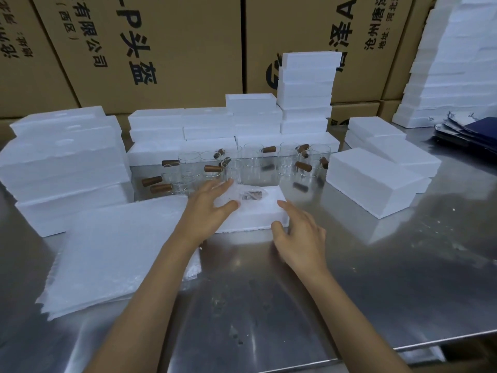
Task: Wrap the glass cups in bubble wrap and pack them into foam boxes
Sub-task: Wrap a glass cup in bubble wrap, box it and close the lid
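An open white foam box (258,219) lies on the steel table in front of me. A glass cup wrapped in bubble wrap (248,195), its brown handle showing through, rests in the box. My left hand (208,208) hovers over the box's left side with fingers spread, holding nothing. My right hand (298,236) is at the box's near right corner, fingers relaxed; whether it touches the foam is unclear. Several bare glass cups with brown wooden handles (242,165) stand behind the box. A stack of bubble wrap sheets (115,251) lies to the left.
Foam boxes are stacked at left (61,162), behind the cups (204,127), in a tall pile (306,90) and at right (373,179). Cardboard cartons (150,44) form the back wall. Dark blue folded items (468,133) lie far right. The table's front edge (322,356) is near me.
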Tool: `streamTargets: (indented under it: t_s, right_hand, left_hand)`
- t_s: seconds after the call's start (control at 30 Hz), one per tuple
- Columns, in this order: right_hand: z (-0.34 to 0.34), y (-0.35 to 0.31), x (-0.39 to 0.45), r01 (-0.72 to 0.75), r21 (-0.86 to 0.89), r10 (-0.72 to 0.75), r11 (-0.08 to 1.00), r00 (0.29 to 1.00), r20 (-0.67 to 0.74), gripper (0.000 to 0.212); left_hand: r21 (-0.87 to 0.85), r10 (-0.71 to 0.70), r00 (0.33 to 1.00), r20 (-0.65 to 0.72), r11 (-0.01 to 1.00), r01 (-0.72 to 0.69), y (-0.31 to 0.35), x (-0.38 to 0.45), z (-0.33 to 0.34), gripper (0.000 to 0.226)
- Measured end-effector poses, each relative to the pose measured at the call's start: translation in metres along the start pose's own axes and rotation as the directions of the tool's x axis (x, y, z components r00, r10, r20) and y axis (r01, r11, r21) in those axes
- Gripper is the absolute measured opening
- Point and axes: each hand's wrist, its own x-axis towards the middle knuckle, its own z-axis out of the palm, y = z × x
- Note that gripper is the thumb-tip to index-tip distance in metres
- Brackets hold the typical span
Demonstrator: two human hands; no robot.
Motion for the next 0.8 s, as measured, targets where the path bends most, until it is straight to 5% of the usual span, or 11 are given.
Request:
streamTargets:
  t_s: [0.37,0.8]
  right_hand:
    - [-0.004,-0.005,-0.005,-0.018,-0.009,0.018,1.0,0.999,0.037,0.054]
    - [-0.009,-0.007,-0.01,-0.11,0.061,0.115,0.992,0.988,-0.1,0.046]
  left_hand:
    - [0.189,-0.006,0.997,0.079,0.982,-0.009,0.006,-0.005,-0.007,0.062]
    - [0.232,0.018,0.994,0.106,0.972,-0.042,0.032,-0.03,-0.009,0.07]
